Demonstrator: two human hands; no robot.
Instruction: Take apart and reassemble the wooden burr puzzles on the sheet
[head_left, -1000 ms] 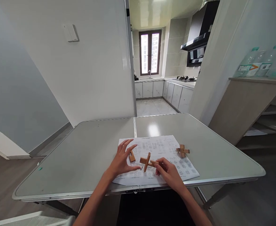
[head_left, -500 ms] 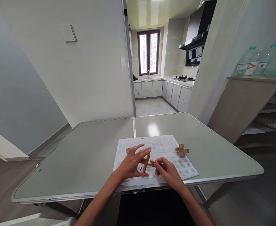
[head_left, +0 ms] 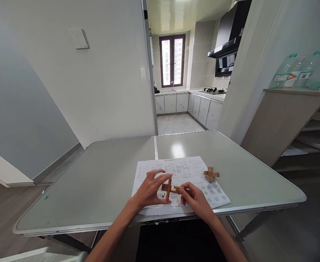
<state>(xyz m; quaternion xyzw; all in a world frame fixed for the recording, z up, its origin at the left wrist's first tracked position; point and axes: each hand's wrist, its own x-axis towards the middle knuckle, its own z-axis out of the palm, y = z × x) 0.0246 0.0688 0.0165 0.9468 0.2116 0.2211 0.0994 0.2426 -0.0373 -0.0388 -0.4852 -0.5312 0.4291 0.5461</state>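
Note:
Over the printed sheet, my left hand pinches an upright wooden puzzle stick by its two ends, between thumb and fingertips. My right hand grips a notched wooden puzzle piece that points leftward. The two pieces cross, with the upright stick in front of the notched one; I cannot tell whether they are locked together. A cross-shaped wooden burr puzzle rests on the right side of the paper sheet, which carries small printed diagrams.
The sheet lies at the near edge of a light folding table with a metal rim. Plastic bottles stand on a shelf unit at the right. Beyond the table, a doorway opens on a kitchen with a counter.
The stick in my left hand has turned from a slant to nearly upright. My left fingers have shifted slightly down and left; my right hand has barely moved.

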